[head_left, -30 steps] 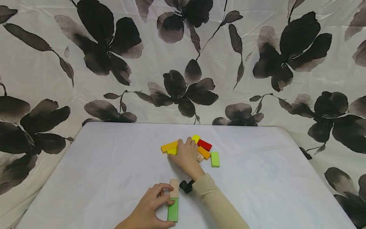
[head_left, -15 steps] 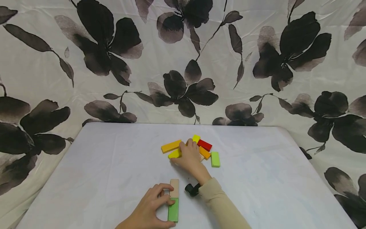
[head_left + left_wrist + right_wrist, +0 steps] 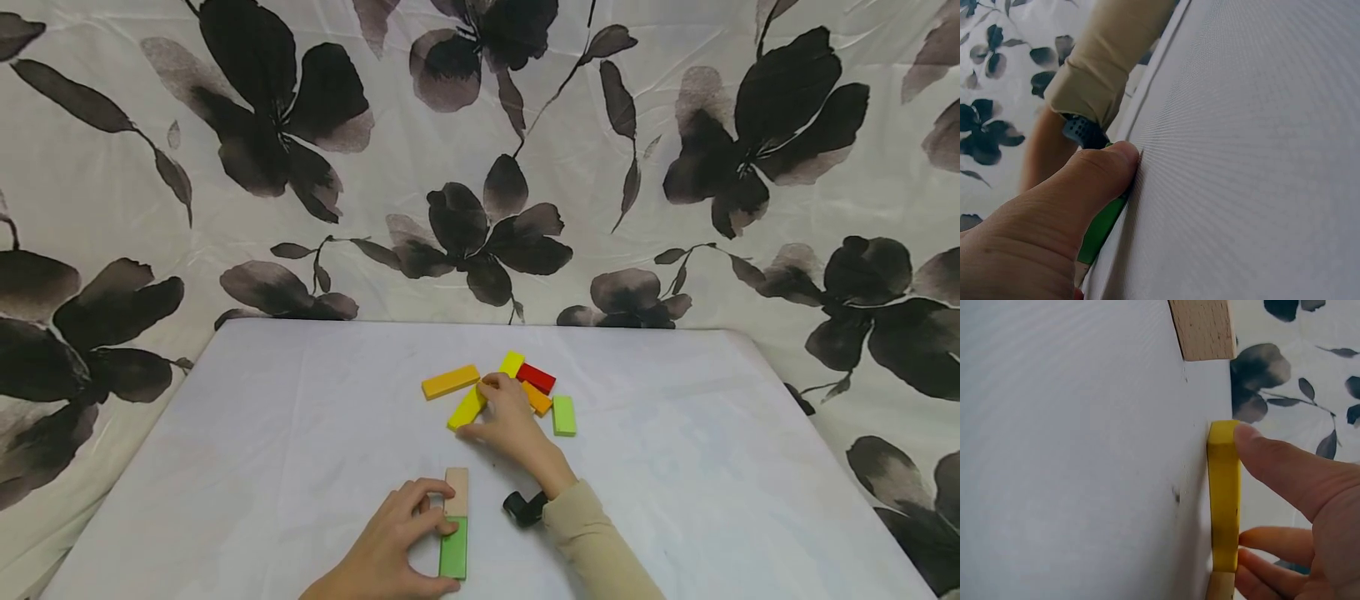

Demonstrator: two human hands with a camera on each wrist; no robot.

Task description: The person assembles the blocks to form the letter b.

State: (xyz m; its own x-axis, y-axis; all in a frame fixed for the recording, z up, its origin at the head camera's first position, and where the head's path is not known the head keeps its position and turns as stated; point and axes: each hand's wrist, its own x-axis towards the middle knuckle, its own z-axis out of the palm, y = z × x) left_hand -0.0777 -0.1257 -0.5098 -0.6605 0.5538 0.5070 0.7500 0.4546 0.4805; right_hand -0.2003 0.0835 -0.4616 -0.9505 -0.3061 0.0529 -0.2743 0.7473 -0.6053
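A green block (image 3: 453, 557) and a plain wooden block (image 3: 457, 492) lie end to end on the table. My left hand (image 3: 393, 533) holds them from the left, its thumb at the green block's near end and its index finger on the wooden one. In the left wrist view the thumb covers part of the green block (image 3: 1102, 228). Farther off, my right hand (image 3: 517, 425) grips a yellow block (image 3: 467, 408), which lies slanted. The right wrist view shows the thumb at one end of that yellow block (image 3: 1225, 494) and curled fingers near its other end.
Around the right hand lie an orange-yellow block (image 3: 450, 382), another yellow block (image 3: 512, 364), a red block (image 3: 537, 379), an orange block (image 3: 538, 400) and a light green block (image 3: 564, 416). White cloth covers the table (image 3: 300, 417); a floral curtain (image 3: 600, 150) hangs behind it.
My right hand has drawn back toward me and slightly right. The yellow block under it has turned steeper and moved away from the orange-yellow block. My left hand stays in place.
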